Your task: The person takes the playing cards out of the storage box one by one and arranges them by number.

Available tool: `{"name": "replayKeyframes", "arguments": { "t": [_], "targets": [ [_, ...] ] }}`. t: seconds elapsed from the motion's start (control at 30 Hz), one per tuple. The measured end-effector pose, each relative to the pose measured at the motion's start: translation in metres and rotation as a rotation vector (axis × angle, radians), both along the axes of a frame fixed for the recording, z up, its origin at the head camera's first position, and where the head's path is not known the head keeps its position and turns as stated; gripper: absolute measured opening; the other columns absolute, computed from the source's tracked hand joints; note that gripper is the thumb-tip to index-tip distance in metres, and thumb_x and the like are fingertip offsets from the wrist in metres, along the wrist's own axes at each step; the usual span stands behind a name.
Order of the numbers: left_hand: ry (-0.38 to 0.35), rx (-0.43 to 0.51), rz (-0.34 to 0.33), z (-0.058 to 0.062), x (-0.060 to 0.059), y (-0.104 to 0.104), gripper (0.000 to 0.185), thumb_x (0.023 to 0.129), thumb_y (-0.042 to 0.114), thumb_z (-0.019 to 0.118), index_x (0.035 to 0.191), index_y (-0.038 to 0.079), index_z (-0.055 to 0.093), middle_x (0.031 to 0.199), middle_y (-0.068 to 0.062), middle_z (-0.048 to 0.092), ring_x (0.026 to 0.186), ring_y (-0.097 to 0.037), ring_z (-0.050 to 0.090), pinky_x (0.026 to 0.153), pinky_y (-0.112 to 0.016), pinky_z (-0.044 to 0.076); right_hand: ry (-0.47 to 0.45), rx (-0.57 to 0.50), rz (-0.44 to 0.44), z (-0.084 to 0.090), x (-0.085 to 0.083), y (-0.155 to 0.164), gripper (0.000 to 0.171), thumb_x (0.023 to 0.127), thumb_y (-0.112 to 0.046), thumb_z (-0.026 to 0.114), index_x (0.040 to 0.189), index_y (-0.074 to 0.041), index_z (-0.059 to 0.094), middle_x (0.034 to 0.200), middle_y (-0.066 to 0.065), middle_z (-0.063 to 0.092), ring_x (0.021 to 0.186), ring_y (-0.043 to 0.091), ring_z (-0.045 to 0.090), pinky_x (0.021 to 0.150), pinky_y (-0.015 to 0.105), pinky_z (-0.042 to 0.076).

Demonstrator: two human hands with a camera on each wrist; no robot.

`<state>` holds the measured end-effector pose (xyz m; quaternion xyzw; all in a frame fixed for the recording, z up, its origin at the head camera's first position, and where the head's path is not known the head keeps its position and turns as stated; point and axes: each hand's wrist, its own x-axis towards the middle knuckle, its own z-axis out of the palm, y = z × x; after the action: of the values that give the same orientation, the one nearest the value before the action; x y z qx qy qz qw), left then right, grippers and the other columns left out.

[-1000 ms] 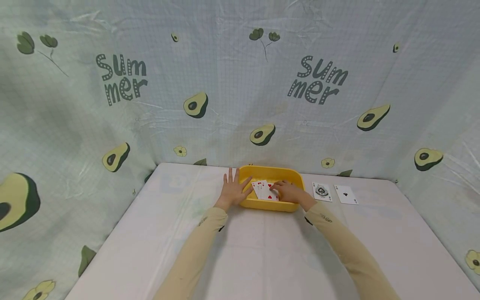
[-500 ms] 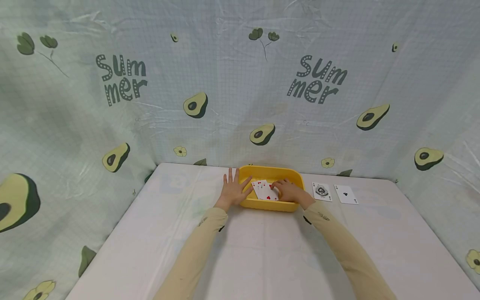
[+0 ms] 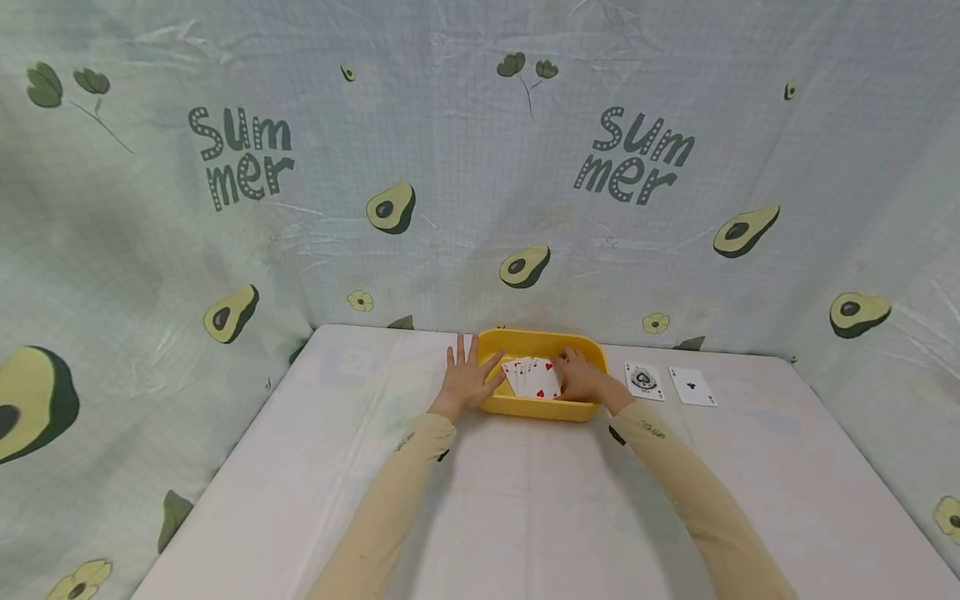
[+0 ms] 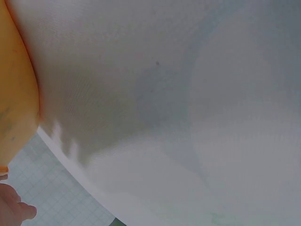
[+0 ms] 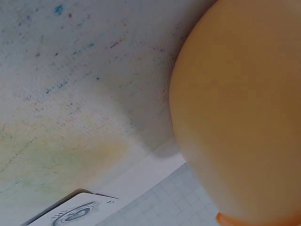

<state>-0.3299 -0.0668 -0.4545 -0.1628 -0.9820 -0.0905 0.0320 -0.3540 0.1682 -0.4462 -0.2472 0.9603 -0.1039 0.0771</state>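
We see a yellow tray (image 3: 542, 342) at the far side of the white table (image 3: 525, 500), close to the avocado curtain (image 3: 480, 167). Our left hand (image 3: 467, 379) lies flat with its fingers spread and straight, resting against the left end of the tray and holding nothing. Our right hand (image 3: 581, 379) is inside the tray on the right, with its fingers bent down onto a small fan of cards (image 3: 534, 379). It touches the cards, but we cannot tell if it truly pinches one, because the fingertips are hidden. The cards lie face up in the tray, with red hearts showing. Two more cards (image 3: 667, 385) lie flat on the table just to the right of the tray, side by side. We think a few things could go wrong here. The cards overlap, so our fingers might lift two at once. A card might slip, because it is thin and smooth and lies flat. The tray might slide if the left hand stops pressing on it.
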Motion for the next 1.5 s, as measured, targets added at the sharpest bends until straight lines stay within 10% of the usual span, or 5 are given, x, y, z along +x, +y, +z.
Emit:
{"name": "replayKeyframes", "arguments": {
  "t": [1.5],
  "targets": [
    [0.002, 0.023, 0.009, -0.001, -0.002, 0.001, 0.050, 0.092, 0.046, 0.033, 0.139, 0.029, 0.030, 0.149, -0.020, 0.009, 0.135, -0.046, -0.001, 0.107, -0.058, 0.007, 0.210, 0.029, -0.024, 0.022, 0.015, 0.026, 0.083, 0.070, -0.049, 0.066, 0.136, -0.011, 0.036, 0.132, 0.015, 0.037, 0.117, 0.035, 0.031, 0.097, 0.055, 0.029]
  ]
}}
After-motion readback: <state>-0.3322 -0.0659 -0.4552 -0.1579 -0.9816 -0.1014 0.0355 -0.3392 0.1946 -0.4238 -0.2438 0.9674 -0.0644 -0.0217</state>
